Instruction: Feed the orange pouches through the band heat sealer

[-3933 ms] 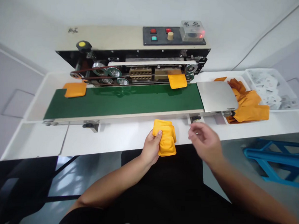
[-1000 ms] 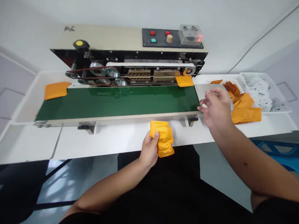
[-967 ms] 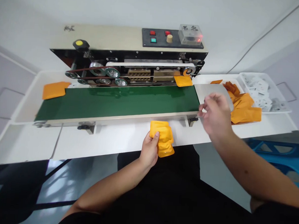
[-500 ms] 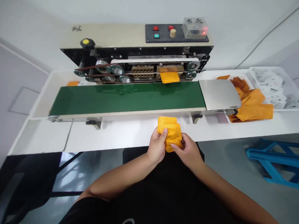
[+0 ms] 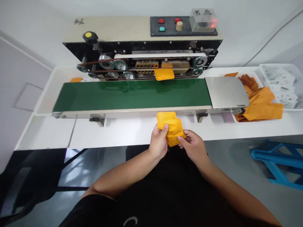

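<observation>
Several yellow-orange pouches [image 5: 174, 128] lie overlapped in a small fan between my hands, in front of the belt. My left hand [image 5: 159, 140] grips them from the left, thumb on top and fingers hidden underneath. At their lower right edge, my right hand [image 5: 193, 143] pinches a corner between thumb and fingers. Another orange pouch [image 5: 164, 74] hangs out of the band sealing machine [image 5: 112, 26], its upper edge caught between the machine's bands. Below it runs the green conveyor belt [image 5: 132, 96].
A metal plate [image 5: 226, 92] extends the belt on the right. Beside it a white bin holds orange pouches [image 5: 262, 105]; a clear bin [image 5: 288, 86] holds white pieces. Another white bin [image 5: 45, 92] stands left. A blue stool [image 5: 277, 162] is on the floor at right.
The pouch in the sealing machine has travelled left along the bands. My hands still hold the pouches, which are fanned slightly wider. The whole view has shifted a little.
</observation>
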`<state>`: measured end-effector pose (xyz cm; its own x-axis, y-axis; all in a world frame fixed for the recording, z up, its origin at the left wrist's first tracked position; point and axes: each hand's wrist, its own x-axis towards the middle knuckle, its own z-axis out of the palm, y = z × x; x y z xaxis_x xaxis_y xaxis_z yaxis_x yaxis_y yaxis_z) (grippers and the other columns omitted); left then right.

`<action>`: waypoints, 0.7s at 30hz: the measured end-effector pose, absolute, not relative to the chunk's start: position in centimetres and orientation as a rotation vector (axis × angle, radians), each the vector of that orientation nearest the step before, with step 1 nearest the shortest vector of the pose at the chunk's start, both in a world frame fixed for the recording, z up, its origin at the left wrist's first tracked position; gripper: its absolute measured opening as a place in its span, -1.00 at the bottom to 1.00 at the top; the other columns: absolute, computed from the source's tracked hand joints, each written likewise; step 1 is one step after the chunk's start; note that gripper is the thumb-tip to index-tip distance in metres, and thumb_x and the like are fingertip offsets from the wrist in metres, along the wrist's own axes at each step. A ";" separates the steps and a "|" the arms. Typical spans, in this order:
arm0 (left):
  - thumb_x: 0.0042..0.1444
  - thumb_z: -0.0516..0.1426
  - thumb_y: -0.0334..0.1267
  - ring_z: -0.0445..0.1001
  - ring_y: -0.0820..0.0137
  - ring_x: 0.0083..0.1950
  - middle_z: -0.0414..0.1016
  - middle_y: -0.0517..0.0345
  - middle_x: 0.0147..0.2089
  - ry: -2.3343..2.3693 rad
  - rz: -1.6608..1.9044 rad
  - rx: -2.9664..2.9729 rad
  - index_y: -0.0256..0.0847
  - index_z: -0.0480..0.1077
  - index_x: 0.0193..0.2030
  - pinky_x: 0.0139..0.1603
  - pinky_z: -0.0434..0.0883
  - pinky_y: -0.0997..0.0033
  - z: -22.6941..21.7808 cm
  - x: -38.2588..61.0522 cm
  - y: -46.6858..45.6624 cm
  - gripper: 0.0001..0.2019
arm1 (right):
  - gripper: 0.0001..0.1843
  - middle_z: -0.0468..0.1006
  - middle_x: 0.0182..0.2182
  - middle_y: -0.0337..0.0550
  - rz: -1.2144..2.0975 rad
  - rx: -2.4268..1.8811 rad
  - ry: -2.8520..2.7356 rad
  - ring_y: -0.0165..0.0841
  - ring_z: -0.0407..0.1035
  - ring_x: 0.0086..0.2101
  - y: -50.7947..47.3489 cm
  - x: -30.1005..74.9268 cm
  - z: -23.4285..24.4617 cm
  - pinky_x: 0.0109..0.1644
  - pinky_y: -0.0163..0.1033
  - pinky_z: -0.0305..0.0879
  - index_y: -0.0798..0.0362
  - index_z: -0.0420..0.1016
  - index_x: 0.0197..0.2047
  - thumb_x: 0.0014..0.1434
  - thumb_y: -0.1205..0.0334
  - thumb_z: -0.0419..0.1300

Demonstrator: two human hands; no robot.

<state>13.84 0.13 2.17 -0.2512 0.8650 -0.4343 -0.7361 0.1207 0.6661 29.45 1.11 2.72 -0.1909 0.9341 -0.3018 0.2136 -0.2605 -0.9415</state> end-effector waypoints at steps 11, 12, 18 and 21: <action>0.12 0.52 0.02 0.68 0.24 0.00 0.70 0.07 0.03 0.980 1.549 0.176 -0.14 0.52 0.08 0.16 0.60 0.14 2.4 13.0 -0.5 -0.49 | -0.78 0.64 -0.30 -0.15 1.065 -1.391 -1.390 -0.33 0.54 -0.37 7.6 28.8 8.6 -0.39 -0.28 0.52 -0.07 0.69 -0.15 0.28 -0.01 0.45; 0.11 0.53 0.03 0.68 0.23 0.01 0.69 0.07 0.02 0.981 1.549 0.182 -0.15 0.52 0.08 0.16 0.60 0.13 2.4 12.8 -0.7 -0.48 | -0.75 0.63 -0.36 -0.18 1.135 -1.345 -1.272 -0.36 0.50 -0.46 10.4 27.5 9.7 -0.48 -0.31 0.46 -0.06 0.66 -0.15 0.33 -0.06 0.40; 0.08 0.54 0.06 0.68 0.17 0.06 0.69 0.06 -0.01 1.008 1.552 0.197 -0.15 0.50 0.01 0.20 0.59 0.10 2.7 12.0 -1.7 -0.48 | -0.72 0.55 -0.57 -0.22 1.660 -1.294 -0.928 -0.44 0.39 -0.65 23.4 18.7 12.2 -0.68 -0.46 0.27 0.01 0.46 -0.26 0.32 0.19 0.49; 0.10 0.53 0.05 0.68 0.20 0.03 0.69 0.08 -0.02 1.003 1.569 0.178 -0.15 0.51 0.01 0.20 0.58 0.10 2.3 11.4 -1.8 -0.50 | -0.72 0.50 -0.63 -0.23 1.596 -1.414 -0.922 -0.48 0.33 -0.70 23.9 17.4 12.1 -0.71 -0.51 0.20 0.02 0.41 -0.33 0.39 0.40 0.36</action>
<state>11.42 -1.81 2.26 -0.2836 0.8673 -0.4092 -0.7353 0.0773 0.6734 17.41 23.86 12.13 -0.0600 0.9082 -0.4142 -0.0950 -0.4183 -0.9033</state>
